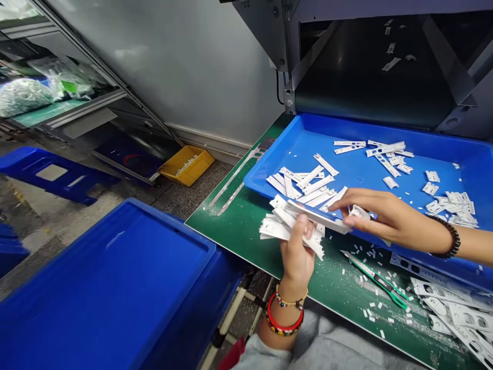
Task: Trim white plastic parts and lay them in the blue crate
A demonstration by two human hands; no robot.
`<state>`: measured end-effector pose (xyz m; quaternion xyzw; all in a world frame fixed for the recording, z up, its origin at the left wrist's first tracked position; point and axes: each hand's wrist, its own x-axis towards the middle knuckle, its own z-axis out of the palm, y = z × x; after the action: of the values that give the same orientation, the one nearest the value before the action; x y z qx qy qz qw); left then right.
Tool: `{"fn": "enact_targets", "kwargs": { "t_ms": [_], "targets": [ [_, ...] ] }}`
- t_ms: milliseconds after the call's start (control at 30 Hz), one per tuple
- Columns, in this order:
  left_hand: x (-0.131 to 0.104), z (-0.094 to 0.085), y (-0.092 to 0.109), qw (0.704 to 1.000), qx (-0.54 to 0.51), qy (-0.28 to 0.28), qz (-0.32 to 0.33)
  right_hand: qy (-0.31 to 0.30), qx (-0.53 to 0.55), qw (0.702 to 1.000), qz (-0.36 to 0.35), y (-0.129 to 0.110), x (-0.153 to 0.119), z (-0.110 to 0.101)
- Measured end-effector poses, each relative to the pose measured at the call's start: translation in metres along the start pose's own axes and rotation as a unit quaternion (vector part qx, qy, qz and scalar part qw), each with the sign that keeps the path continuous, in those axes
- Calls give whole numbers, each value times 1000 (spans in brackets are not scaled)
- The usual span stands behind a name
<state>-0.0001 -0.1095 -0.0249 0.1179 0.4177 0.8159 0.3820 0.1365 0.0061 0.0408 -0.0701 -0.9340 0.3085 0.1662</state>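
Observation:
My left hand point(298, 254) is closed around a loose bundle of white plastic strips point(275, 228) with notched ends, above the front edge of the blue tray. A longer white strip point(319, 216) lies across the top of the bundle under my thumb and reaches to the right fingertips. My right hand point(379, 213) is closed, with a small white plastic piece point(360, 212) tucked between thumb and fingers. Its fingertips touch the end of the long strip. Beneath the hands, more white strips point(308, 180) lie in a pile in the blue tray point(370, 131).
A green-handled cutter point(379, 280) lies on the green table point(339, 303) among white scraps. Larger white parts point(458, 313) are heaped at right. Behind the tray is a conveyor belt point(365, 97). A blue bin point(108, 277) stands left, a yellow bin point(188, 167) on the floor.

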Motion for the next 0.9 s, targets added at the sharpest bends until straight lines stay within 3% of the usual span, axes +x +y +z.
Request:
{"fn": "enact_targets", "kwargs": {
  "t_ms": [100, 167, 333, 433, 533, 633, 700, 733, 800, 900],
  "targets": [
    [2, 4, 6, 998, -53, 7, -35, 3, 95, 990, 105, 2, -3, -3],
    [3, 4, 7, 997, -67, 4, -36, -10, 131, 983, 132, 3, -5, -1],
    [2, 3, 0, 997, -65, -15, -49, -8, 95, 992, 80, 5, -6, 8],
    [2, -2, -3, 997, -56, 9, -52, 17, 74, 995, 68, 7, -5, 10],
    [1, -12, -1, 997, -29, 52, 40, 23, 56, 995, 77, 7, -5, 7],
    [-4, -24, 5, 966, 73, 71, 237, 23, 28, 996, 76, 7, -6, 4],
    [-6, -29, 9, 919, 222, 39, 323, 20, 22, 998, 52, 6, -5, 4],
    [-7, -29, 12, 892, 303, 2, 335, 15, 28, 999, 34, 6, -4, 5],
    [-8, -26, 16, 849, 420, -102, 304, 11, 53, 999, 0, 4, -2, 7],
    [-8, -18, 16, 839, 439, -245, 210, 16, 86, 996, -19, -1, -2, 13]
  ]
}}
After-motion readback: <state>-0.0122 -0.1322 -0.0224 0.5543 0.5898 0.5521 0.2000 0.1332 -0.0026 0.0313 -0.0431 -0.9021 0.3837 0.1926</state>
